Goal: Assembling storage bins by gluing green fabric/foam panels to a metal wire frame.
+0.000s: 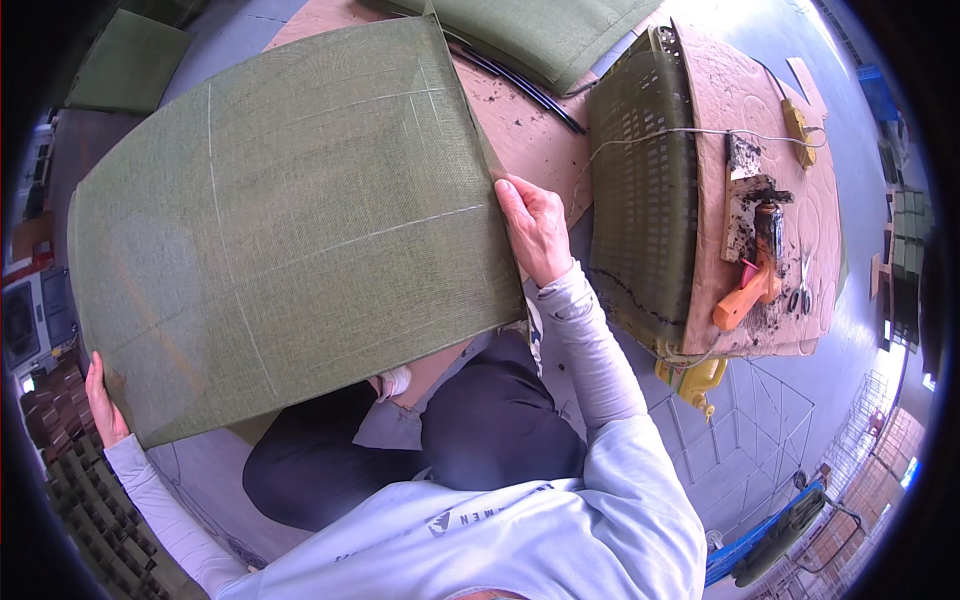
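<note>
— Cloth, green and stiff, with pale chalk lines crossing it: that is what both hands have. It is spread wide over the person's lap and covers most of the brown desk behind it.

— How is each grip set?

— The right hand is clenched on the cloth's right edge, thumb on top and fingers tucked under. The left hand sits at the opposite lower corner, fingers curled round the edge, so it too is grasping the cloth. With the two grips far apart at opposite sides, the sheet stays taut and flat, and the chalk lines read plainly; that seems to be why it is held so.

— What lies beyond the right grip?

— Just past it, a green plastic crate on its side, and against that a brown quilted board. On the board rest an orange glue gun, a dirty scraper and small scissors, all well apart from the hand yet within reach. Above the grip, more folded green cloth lies at the desk's far end.
</note>
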`<state>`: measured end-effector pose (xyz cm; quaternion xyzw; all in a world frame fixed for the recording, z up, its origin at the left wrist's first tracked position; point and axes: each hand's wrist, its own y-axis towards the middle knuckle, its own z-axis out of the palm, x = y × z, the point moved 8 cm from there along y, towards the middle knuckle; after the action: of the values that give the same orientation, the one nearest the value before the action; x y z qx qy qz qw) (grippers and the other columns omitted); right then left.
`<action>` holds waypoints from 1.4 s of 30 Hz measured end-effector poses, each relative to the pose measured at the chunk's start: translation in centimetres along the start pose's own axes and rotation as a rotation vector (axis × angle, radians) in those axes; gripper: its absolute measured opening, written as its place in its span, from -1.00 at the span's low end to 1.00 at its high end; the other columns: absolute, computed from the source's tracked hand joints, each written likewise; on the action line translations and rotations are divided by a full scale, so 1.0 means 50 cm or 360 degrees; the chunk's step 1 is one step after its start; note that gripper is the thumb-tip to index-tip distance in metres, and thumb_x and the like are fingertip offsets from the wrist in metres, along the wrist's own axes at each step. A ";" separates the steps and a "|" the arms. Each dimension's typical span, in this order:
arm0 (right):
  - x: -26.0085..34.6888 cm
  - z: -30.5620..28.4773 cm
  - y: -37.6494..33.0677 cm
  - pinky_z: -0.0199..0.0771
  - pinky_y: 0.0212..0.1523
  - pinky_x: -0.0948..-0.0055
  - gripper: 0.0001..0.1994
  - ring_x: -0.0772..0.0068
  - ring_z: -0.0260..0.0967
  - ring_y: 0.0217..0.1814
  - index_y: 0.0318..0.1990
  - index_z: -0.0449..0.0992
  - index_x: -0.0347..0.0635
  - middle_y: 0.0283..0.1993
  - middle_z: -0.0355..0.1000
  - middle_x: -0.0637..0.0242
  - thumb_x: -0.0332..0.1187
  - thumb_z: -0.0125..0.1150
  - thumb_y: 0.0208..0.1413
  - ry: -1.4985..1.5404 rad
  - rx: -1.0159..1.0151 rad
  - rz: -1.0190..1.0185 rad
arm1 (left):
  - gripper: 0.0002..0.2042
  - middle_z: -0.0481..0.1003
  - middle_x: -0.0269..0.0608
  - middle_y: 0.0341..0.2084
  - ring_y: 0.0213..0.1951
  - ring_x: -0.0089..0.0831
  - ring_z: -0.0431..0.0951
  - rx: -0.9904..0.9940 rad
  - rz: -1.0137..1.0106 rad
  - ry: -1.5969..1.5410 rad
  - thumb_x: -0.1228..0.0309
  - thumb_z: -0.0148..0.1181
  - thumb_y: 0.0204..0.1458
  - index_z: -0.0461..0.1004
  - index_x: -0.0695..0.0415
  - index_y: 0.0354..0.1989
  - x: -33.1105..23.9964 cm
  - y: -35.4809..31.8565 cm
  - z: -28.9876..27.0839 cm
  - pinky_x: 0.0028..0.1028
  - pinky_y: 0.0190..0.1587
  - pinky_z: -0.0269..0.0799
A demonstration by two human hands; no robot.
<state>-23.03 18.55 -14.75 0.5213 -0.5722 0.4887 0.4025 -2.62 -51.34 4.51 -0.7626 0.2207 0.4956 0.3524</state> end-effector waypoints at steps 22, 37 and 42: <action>0.051 0.011 0.017 0.53 -0.29 0.39 -0.74 0.30 0.57 -0.40 -0.32 0.57 -0.41 -0.43 0.57 0.04 -0.32 0.27 -0.01 -0.0009 0.0069 -0.0033 | -0.64 0.50 -0.24 -0.03 -0.04 -0.48 0.51 -0.0077 0.0035 0.0258 0.17 0.07 0.25 0.41 0.18 0.06 0.001 0.009 -0.019 -0.43 0.04 0.41; 0.063 0.010 0.021 0.43 -0.42 0.24 -0.75 0.07 0.47 -0.56 -0.38 0.58 -0.40 -0.60 0.42 -0.06 -0.31 0.19 0.05 -0.0119 0.0020 0.0003 | -0.67 0.51 -0.26 -0.07 -0.08 -0.47 0.53 -0.0101 0.0048 0.0223 0.18 0.09 0.24 0.44 0.16 0.02 0.012 0.014 -0.026 -0.43 0.00 0.43; 0.076 0.012 0.034 0.42 -0.44 0.23 -0.76 0.03 0.43 -0.59 -0.47 0.57 -0.37 -0.64 0.40 -0.03 -0.32 0.19 0.03 -0.0328 0.0100 -0.0049 | -0.67 0.52 -0.26 -0.08 -0.08 -0.48 0.52 -0.0153 0.0076 0.0219 0.19 0.09 0.24 0.44 0.17 0.02 0.012 0.014 -0.023 -0.43 0.01 0.42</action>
<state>-25.21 17.15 -11.40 0.5900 -0.5868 0.4439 0.3324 -2.16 -52.69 4.02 -0.8054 0.2385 0.4603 0.2873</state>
